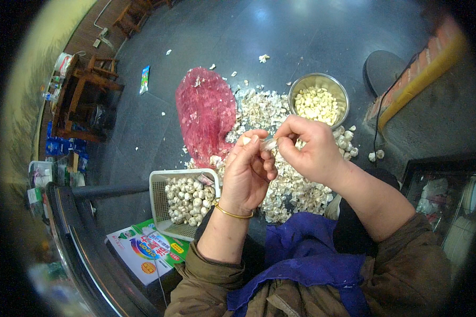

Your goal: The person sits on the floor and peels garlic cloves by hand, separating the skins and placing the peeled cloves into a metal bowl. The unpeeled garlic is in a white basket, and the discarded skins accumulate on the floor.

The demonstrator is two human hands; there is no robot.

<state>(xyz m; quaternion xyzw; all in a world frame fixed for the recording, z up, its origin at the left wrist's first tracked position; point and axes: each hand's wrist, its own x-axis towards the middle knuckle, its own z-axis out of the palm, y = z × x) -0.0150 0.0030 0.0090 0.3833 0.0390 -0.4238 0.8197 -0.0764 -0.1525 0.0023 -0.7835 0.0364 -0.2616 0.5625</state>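
Observation:
Above the heap of papery garlic skins point(296, 190), my two hands meet. Between the thumb and fingers of my left hand point(246, 177) is a pale garlic clove point(247, 140). My right hand point(314, 150) pinches a whitish strip of garlic skin point(269, 143) beside the clove, thumb against forefinger. Just beyond my right hand stands a steel bowl point(346, 101) holding peeled cloves point(316, 105). To the left of my left forearm, a white plastic basket point(156, 198) contains many whole garlic bulbs point(188, 201). More bulbs point(345, 141) lie on the floor by the bowl, partly behind my right hand.
A red mesh bag point(206, 113) lies flat left of the skins. A printed white-and-green package point(148, 253) is near the basket. At the right are a brick-edged ledge point(407, 90) and a dark round object point(381, 71). Wooden furniture point(79, 105) stands far left.

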